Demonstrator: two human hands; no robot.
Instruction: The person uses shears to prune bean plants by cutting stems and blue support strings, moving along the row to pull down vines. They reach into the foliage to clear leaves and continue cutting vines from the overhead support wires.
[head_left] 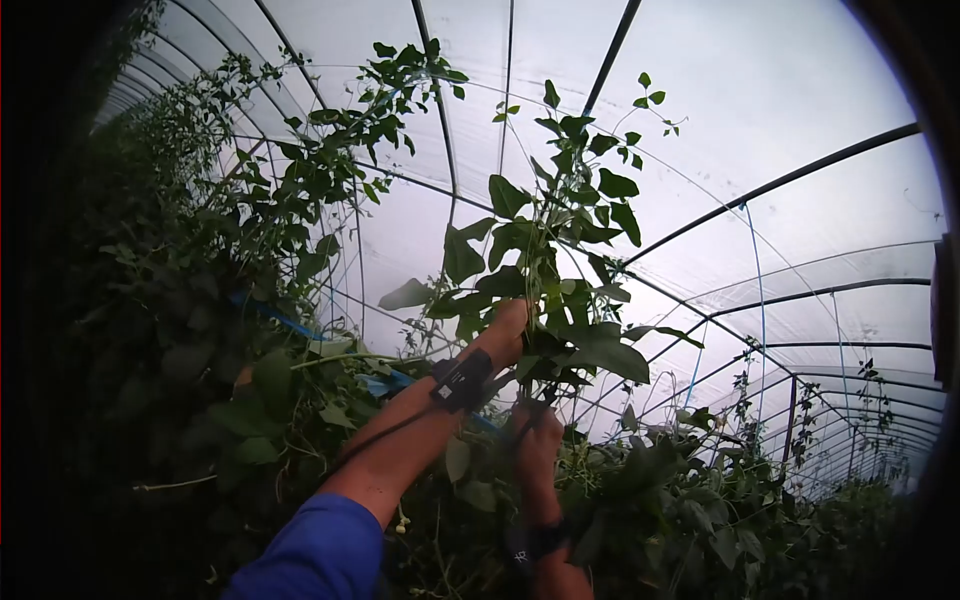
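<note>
My left hand reaches up into a tall bunch of climbing bean-like vines, its fingers closed around the stems and partly covered by leaves. A black strap with a small box circles that wrist, and a blue sleeve covers the upper forearm. Lower down, my right hand is closed just beneath the same foliage. Something dark shows at its top, too shadowed to name. Another dark band is around the right wrist. Broad green leaves hang just above the right hand.
Dense vines rise along the left, and low foliage fills the lower right. Curved metal pipes carry the pale plastic cover overhead. Blue strings hang at the right. Blue strips lie among the left-side leaves.
</note>
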